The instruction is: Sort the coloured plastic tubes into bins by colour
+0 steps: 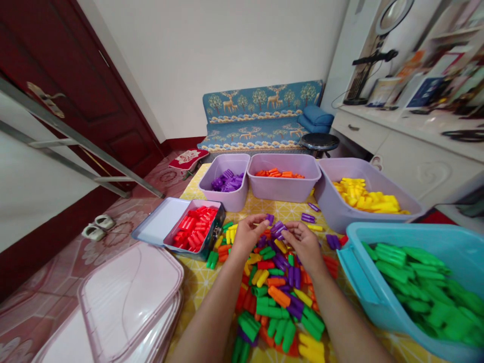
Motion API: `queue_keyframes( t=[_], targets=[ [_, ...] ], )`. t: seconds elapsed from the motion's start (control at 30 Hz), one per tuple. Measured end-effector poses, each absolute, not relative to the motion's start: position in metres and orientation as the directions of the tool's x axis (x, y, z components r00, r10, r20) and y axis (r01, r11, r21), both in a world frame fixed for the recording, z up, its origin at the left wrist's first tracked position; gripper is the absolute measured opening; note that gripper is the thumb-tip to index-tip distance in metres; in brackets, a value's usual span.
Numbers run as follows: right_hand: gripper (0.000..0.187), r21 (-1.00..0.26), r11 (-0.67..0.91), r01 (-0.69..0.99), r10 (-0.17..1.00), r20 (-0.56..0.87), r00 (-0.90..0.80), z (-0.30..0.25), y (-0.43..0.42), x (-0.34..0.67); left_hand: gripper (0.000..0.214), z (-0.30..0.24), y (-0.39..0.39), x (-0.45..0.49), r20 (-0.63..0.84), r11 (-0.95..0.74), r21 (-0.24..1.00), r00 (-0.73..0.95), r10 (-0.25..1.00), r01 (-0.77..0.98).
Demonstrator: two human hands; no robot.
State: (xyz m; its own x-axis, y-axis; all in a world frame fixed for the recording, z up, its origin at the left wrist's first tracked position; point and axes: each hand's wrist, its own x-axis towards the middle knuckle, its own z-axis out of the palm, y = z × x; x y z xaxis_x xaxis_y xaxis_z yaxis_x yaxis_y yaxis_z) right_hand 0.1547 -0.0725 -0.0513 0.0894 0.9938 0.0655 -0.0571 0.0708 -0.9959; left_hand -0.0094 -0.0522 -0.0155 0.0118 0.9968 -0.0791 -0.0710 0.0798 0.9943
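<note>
yellow tablecloth [196, 282], no readable writing; left hand [247, 234], right hand [304, 244] each grip purple pegs [279, 229].

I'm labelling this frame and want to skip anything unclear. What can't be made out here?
Head view only:
- Left hand and right hand: how many purple pieces they hold, since the fingers cover them.
- Pile: lower layers buried, near end cut by the bottom edge.
- Green bin: right side cut by the frame edge.
- Shelf items: blurred.
</note>
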Motion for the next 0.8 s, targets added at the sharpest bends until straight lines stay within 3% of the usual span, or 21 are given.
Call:
queue_keyframes(
  t=[0.13,0.23,0.3,0.37,0.47,0.57,0.67,0.8],
  targets=[
    [0.025,-0.992,0.106,-0.073,0.994,0.105,0.022,-0.055,-0.072,0.154,0.042,-0.029,-0.06,-0.006,0.0,-0.005,0.999,0.147,0.989,0.036],
    [0.024,-0.989,0.151,0.005,0.989,0.151,0.003,-0.055,-0.072,0.153,0.044,-0.032,-0.061,-0.008,0.04,-0.058,0.994,0.195,0.98,0.088],
    [0.024,-0.949,0.266,0.171,0.957,0.281,0.067,-0.053,-0.072,0.156,0.044,-0.034,-0.062,-0.009,0.039,-0.053,0.996,0.193,0.98,0.066],
    [0.027,-0.828,0.372,0.419,0.872,0.466,0.146,-0.052,-0.07,0.162,0.045,-0.039,-0.062,-0.009,0.029,-0.03,1.0,0.183,0.983,-0.001],
    [0.037,-0.598,0.34,0.726,0.767,0.623,0.155,-0.055,-0.061,0.174,0.045,-0.045,-0.061,-0.009,0.026,-0.013,0.996,0.149,0.988,-0.085],
    [0.048,-0.453,0.212,0.866,0.792,0.598,0.119,-0.062,-0.05,0.183,0.043,-0.046,-0.06,-0.009,0.033,-0.023,0.994,0.1,0.994,-0.102],
    [0.056,-0.366,0.04,0.93,0.862,0.483,0.154,-0.066,-0.043,0.185,0.042,-0.044,-0.059,-0.01,0.018,-0.009,0.993,0.081,0.997,-0.118],
    [0.046,-0.378,-0.063,0.924,0.921,0.335,0.2,-0.059,-0.043,0.184,0.042,-0.041,-0.059,-0.011,0.005,0.002,0.992,0.059,0.998,-0.127]
  ],
)
